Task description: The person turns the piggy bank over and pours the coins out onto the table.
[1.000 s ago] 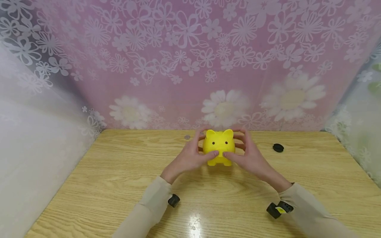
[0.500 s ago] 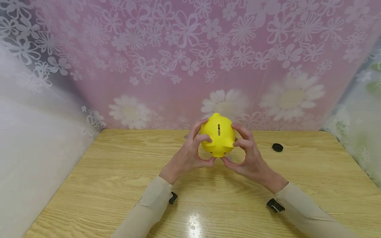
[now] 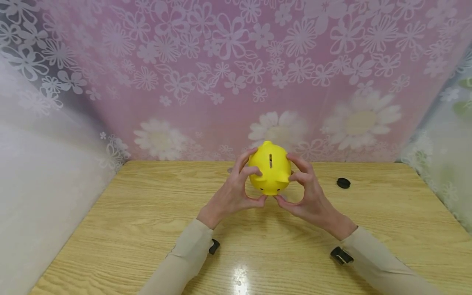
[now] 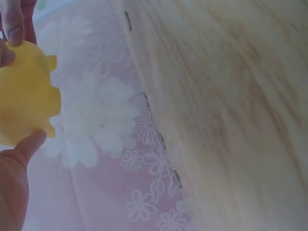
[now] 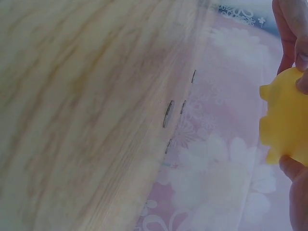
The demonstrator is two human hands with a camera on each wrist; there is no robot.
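Note:
A yellow piggy bank [image 3: 272, 166] is held up off the wooden table between both hands, its slotted top turned toward the head camera. My left hand [image 3: 237, 186] grips its left side, fingers on the body and thumb at the front underside. On the right side my right hand [image 3: 309, 192] grips it the same way, a fingertip beside the ear. Both wrist views show the piggy bank [image 4: 26, 96] with its short feet clear of the table. Coins lie flat on the table, one coin [image 5: 168, 114] nearest in the right wrist view. The underside is hidden in the head view.
A small black round cap [image 3: 343, 183] lies on the wooden table [image 3: 155, 213], right of the hands. Another coin [image 3: 230, 169] is partly behind the left hand. Several coins show edge-on in the left wrist view. A pink flowered curtain [image 3: 206, 102] hangs along the far edge.
From one second ago, the piggy bank has been lifted and tilted forward, so its slot shows instead of its face. The fingers have shifted around it. The last half second shows almost no movement.

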